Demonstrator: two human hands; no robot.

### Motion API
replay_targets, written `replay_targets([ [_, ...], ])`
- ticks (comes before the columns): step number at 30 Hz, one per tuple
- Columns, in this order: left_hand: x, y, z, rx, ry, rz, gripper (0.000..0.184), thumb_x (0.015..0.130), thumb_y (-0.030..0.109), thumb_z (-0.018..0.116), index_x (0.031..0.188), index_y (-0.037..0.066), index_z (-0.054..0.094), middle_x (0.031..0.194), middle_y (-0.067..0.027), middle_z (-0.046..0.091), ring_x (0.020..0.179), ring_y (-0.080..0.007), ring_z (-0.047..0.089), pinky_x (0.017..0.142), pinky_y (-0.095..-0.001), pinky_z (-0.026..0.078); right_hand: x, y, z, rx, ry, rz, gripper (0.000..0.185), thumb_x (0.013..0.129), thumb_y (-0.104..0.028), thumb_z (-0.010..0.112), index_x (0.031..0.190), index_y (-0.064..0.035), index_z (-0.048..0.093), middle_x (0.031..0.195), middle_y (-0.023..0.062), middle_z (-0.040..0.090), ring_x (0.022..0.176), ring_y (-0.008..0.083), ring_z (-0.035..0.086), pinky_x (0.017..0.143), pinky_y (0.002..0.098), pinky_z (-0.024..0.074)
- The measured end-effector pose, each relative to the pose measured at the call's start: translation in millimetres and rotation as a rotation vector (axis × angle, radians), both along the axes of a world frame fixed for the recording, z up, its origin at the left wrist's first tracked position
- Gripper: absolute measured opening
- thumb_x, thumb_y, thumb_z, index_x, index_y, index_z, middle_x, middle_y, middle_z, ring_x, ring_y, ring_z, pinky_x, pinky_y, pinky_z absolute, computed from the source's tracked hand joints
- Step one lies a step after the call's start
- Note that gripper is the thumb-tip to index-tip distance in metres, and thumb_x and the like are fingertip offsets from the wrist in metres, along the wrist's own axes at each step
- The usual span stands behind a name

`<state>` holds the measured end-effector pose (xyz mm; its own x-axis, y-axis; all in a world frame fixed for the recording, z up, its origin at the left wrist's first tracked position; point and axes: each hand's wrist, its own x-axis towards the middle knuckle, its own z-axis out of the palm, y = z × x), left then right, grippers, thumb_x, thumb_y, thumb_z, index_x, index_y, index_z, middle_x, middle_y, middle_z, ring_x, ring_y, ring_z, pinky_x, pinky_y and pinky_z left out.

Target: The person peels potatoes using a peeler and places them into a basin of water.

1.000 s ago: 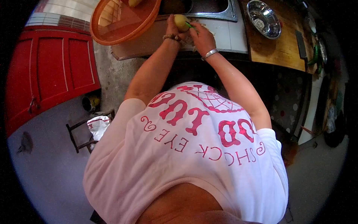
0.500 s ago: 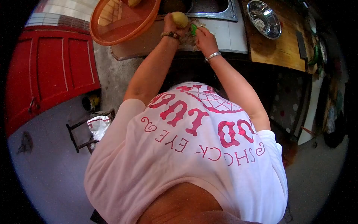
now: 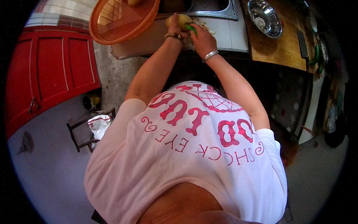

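Observation:
A pale yellow potato [image 3: 183,20] is gripped by my left hand [image 3: 174,28] over the counter edge, with a thumb or finger lying along its side. My right hand [image 3: 204,41] is closed around a green peeler [image 3: 191,28], whose head is against or very close to the potato's right end. Pale peelings [image 3: 209,30] lie on the white tiled counter [image 3: 229,35] just beyond my right hand. My fingers partly cover both the potato and the peeler.
An orange basin [image 3: 97,35] of water stands to the left, with another potato [image 3: 133,2] at its far side. Beyond my hands is a metal sink [image 3: 233,13]. To the right, a steel bowl [image 3: 264,20] and a knife [image 3: 301,44] rest on a wooden board [image 3: 276,52].
My right hand has moved left, bringing the peeler to the potato. The potato has turned from round-looking to lengthwise, and my left hand has shifted slightly.

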<state>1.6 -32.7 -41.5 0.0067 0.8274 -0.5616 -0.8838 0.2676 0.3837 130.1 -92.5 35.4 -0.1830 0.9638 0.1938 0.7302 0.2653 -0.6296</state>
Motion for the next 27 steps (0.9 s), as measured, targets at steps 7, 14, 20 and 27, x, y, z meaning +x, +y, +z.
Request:
replay_targets([
  [7, -4, 8, 4, -0.045, 0.000, 0.156, 0.073, 0.074, 0.051, 0.066, 0.123, 0.007, 0.036, 0.117, -0.0151, 0.044, 0.098, -0.0324, 0.052, 0.075, -0.0436, 0.054, 10, -3, 10, -0.152, -0.189, 0.051, 0.026, 0.086, -0.026, 0.049, 0.108, -0.0118, 0.054, 0.098, 0.0166, 0.060, 0.085, 0.0352, 0.059, 0.072, 0.0469, 0.0477],
  [14, -10, 7, 10, -0.011, -0.006, 0.112, 0.067, 0.076, 0.048, 0.065, 0.121, 0.007, 0.035, 0.115, -0.0159, 0.043, 0.102, -0.0325, 0.049, 0.077, -0.0459, 0.054, 33, 21, -14, -0.961, 0.802, -0.224, 0.027, 0.092, -0.020, 0.043, 0.114, -0.0069, 0.051, 0.093, 0.0159, 0.063, 0.074, 0.0263, 0.063, 0.058, 0.0337, 0.0512],
  [20, -5, 0, 21, 0.056, 0.081, 0.025, 0.066, 0.077, 0.044, 0.066, 0.122, 0.008, 0.034, 0.117, -0.0154, 0.042, 0.105, -0.0339, 0.047, 0.082, -0.0480, 0.051, 41, 25, -11, -0.935, 1.039, -0.113, 0.026, 0.091, -0.014, 0.042, 0.113, -0.0025, 0.051, 0.088, 0.0129, 0.063, 0.069, 0.0219, 0.062, 0.056, 0.0291, 0.0509],
  [27, -38, -27, 86, 0.327, 0.319, -0.086, 0.064, 0.077, 0.035, 0.069, 0.123, 0.008, 0.033, 0.120, -0.0138, 0.042, 0.108, -0.0305, 0.047, 0.083, -0.0505, 0.050, 52, 29, -24, -0.961, 1.052, -0.054, 0.023, 0.088, -0.017, 0.046, 0.102, 0.0000, 0.054, 0.081, 0.0101, 0.061, 0.063, 0.0194, 0.059, 0.056, 0.0274, 0.0476],
])
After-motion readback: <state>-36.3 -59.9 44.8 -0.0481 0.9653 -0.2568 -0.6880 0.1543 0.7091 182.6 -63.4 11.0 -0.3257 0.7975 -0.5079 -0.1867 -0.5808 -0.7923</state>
